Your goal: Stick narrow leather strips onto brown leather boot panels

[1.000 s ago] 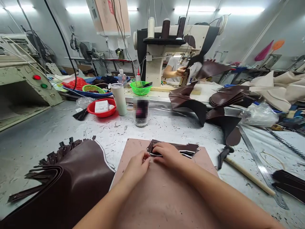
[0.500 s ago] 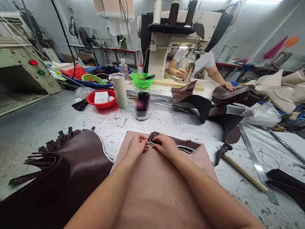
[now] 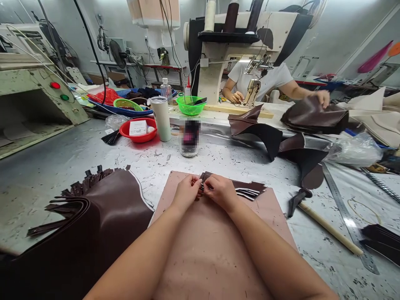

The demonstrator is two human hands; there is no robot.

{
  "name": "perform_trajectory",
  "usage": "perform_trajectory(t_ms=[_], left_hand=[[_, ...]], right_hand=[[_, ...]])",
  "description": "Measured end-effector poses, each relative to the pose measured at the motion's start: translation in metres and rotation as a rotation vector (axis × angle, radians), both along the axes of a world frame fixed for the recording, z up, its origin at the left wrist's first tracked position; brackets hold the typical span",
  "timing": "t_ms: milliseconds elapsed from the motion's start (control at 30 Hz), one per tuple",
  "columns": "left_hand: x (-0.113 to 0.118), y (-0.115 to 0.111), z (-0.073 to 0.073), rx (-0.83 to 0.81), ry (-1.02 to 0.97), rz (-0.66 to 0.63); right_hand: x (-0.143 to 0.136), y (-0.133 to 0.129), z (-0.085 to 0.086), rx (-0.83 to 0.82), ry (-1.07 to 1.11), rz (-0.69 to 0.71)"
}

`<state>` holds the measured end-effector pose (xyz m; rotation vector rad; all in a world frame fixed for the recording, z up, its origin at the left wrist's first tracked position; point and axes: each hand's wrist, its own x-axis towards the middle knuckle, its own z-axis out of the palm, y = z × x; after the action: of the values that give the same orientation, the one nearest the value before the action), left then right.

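Both hands meet at the far side of a pinkish-brown board (image 3: pixel 200 246). Between them is the left end of a stack of dark brown leather strips (image 3: pixel 250 188) with pale edges. My left hand (image 3: pixel 189 189) has its fingers closed on that end. Thumb and fingers of my right hand (image 3: pixel 219 189) pinch the same end from the right. The strips fan out slightly toward the right; their gripped end is partly hidden by my fingers. To the left lies a pile of large brown leather pieces (image 3: pixel 118 196) with fringed ends.
A hammer (image 3: pixel 331 227) and a metal ruler (image 3: pixel 346 216) lie to the right. Behind the board stand a blurred jar (image 3: pixel 189 139), a tumbler (image 3: pixel 161 118) and a red bowl (image 3: pixel 137 130). Beyond a sewing machine (image 3: pixel 212 71), a co-worker's hand (image 3: pixel 323 99) touches leather pieces (image 3: pixel 315 116).
My hands have drawn closer together at the strips' left end, and the strips' right end is more spread out. The co-worker has lifted the edge of the leather pile. The view has shifted slightly.
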<state>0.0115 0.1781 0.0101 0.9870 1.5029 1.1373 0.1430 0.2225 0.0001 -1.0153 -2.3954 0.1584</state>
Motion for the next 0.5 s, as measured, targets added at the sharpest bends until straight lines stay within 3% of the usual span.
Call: perform_trajectory(t_ms=[233, 500], left_hand=[[-0.004, -0.003, 0.006, -0.115, -0.156, -0.150], [-0.016, -0.003, 0.008, -0.201, -0.170, -0.345]], right_hand=[[0.008, -0.022, 0.006, 0.332, 0.049, 0.213], [0.019, -0.029, 0.007, 0.175, 0.161, 0.336]])
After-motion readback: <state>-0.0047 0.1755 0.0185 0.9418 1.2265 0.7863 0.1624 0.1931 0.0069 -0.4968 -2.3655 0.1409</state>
